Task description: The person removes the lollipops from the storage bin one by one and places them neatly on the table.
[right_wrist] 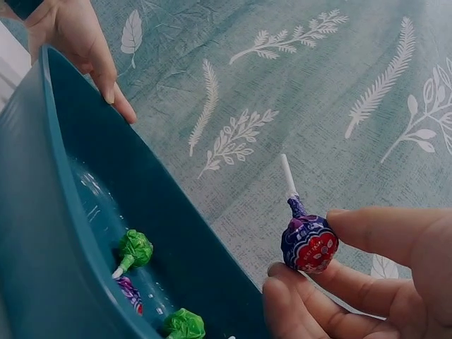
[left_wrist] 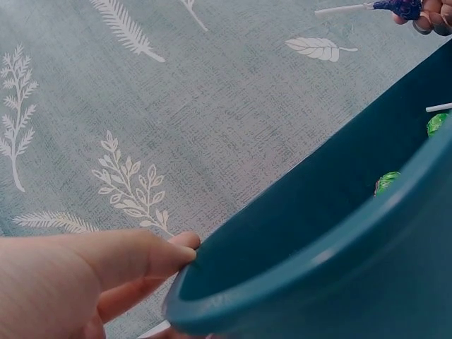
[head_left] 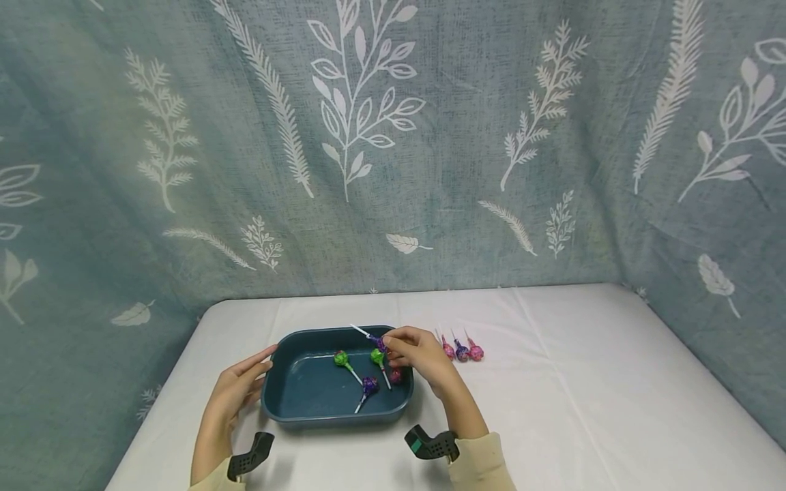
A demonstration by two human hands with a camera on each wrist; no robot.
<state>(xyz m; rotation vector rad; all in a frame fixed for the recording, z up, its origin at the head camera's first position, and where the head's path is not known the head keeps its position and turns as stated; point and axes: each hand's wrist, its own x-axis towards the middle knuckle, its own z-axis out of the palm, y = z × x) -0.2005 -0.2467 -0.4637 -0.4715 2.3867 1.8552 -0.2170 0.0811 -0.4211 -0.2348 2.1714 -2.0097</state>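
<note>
A dark teal rectangular tray [head_left: 331, 422] sits on the white tabletop. At its left end, my left hand [head_left: 236, 387] holds the rim, thumb and fingertips against the edge. Over the tray's right back corner, my right hand [head_left: 425, 353] pinches a purple-wrapped lollipop [right_wrist: 309, 244] between thumb and fingers, its white stick pointing up and away. Inside the tray lie a green lollipop [head_left: 341, 358], another green lollipop [head_left: 377, 356], a purple lollipop [head_left: 370, 385] and a dark pink lollipop [head_left: 396, 376], the last partly hidden under the right hand.
Right of the tray, a purple lollipop [head_left: 462, 352] lies between two pink lollipops [head_left: 475, 352] on the white cloth [head_left: 552, 409]. Behind the table hangs a grey-green curtain [head_left: 442, 204] printed with white leaves.
</note>
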